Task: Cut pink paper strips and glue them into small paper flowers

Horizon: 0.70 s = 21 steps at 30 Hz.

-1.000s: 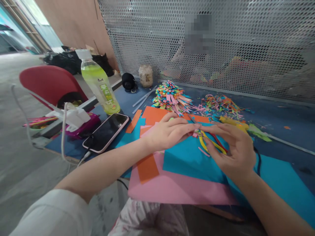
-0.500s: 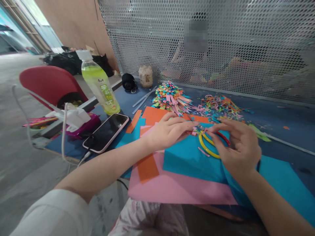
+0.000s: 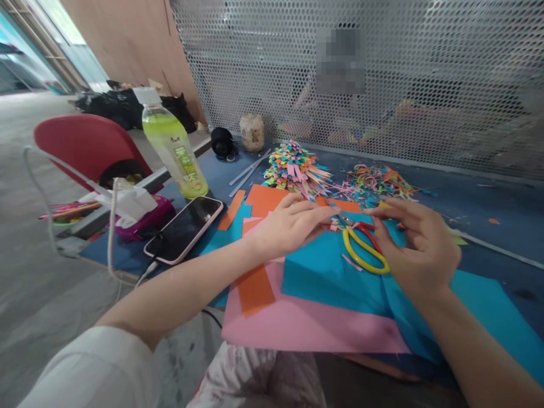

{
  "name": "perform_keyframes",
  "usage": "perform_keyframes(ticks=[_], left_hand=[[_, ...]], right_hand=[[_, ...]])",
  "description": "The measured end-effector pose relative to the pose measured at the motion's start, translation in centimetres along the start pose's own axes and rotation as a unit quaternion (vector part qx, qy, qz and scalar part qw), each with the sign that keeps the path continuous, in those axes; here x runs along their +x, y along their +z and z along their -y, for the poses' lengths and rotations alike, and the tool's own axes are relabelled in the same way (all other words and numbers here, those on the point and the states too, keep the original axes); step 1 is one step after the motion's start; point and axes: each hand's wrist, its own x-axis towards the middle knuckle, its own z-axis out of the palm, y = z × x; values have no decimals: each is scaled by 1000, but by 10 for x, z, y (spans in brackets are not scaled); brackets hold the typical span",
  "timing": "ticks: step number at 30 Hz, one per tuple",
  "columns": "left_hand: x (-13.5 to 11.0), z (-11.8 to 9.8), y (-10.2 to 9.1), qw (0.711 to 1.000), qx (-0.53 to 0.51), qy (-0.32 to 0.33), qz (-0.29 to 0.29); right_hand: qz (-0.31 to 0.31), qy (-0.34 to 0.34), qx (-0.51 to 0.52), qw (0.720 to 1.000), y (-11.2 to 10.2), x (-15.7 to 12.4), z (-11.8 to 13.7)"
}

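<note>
My left hand (image 3: 293, 226) reaches across the sheets, its fingers held together and their tips pinching a small pink paper scrap (image 3: 332, 227). The scrap sits at the blades of the yellow- and red-handled scissors (image 3: 361, 252), which rest on a blue paper sheet (image 3: 327, 272). Curled over the scissors' handles from the right is my right hand (image 3: 419, 249), index finger stretched forward; its thumb is hidden. Under the blue sheet lie a pink sheet (image 3: 297, 326) and orange pieces (image 3: 255, 289).
A woven pile of coloured paper strips (image 3: 293, 164) and loose cuttings (image 3: 378, 178) lie behind. A phone on a cable (image 3: 185, 229), a green drink bottle (image 3: 174, 147), a tissue pack (image 3: 127, 204) and a red chair (image 3: 85, 144) stand left. A perforated metal screen (image 3: 425, 85) closes the back, with a person behind it.
The scissors' handles opened half a second ago and have come together again. My right hand has shifted slightly right and back over them. My left hand has stayed at the blades.
</note>
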Motion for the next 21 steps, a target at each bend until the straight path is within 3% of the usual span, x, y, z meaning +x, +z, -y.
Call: perform_keyframes(ticks=[21], left_hand=[[0,1,0,1000,-9,5,-11]], right_hand=[[-40,-7,18,999,-3,8,-5]])
